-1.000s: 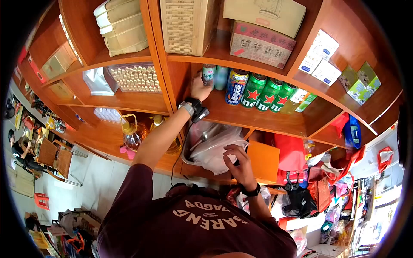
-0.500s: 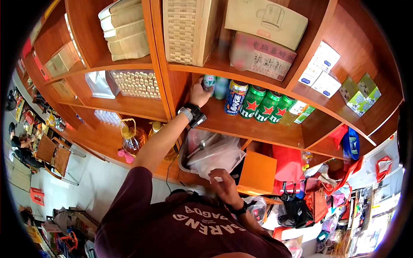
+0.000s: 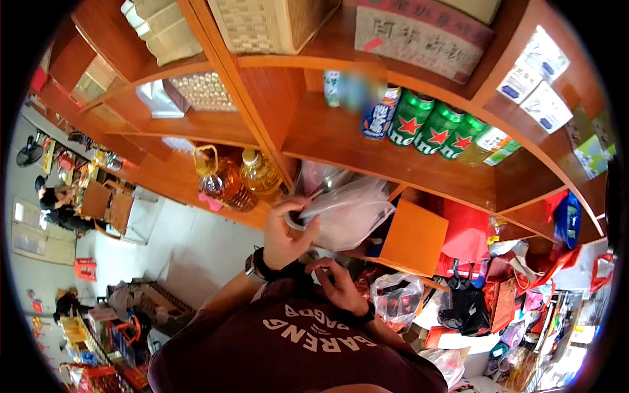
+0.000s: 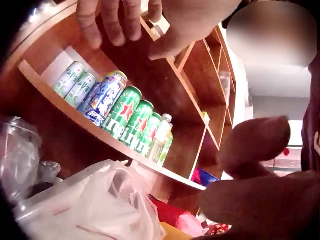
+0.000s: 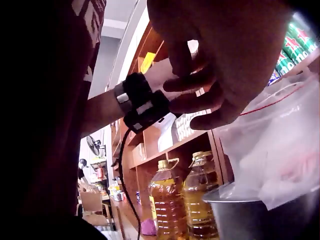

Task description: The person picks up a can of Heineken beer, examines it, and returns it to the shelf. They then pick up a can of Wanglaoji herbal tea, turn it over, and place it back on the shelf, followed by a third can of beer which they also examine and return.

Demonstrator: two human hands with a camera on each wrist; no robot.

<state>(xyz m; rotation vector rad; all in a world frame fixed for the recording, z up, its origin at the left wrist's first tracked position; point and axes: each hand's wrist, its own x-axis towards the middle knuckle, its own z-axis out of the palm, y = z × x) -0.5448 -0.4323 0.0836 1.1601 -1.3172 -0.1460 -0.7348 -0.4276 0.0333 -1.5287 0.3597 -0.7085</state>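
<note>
My left hand is raised in front of the lower cabinet with its fingers loosely bent and holds nothing. Close by on the right, near the shirt, my right hand hangs with relaxed, curled fingers and is also empty. On the shelf above stands a row of drinks: pale green cans, a tall blue can, several green cans with a red star and a bottle. Below the shelf, a white plastic bag lies over a metal pot, just beyond both hands.
Two large oil bottles stand left of the pot. An orange box and red bags are at its right. A woven box and a carton sit on the shelf above. A cable hangs from the left wrist.
My left hand has let go of the pale green can on the shelf and drawn back down toward the body. My right hand has lowered closer to the shirt. The head view has shifted.
</note>
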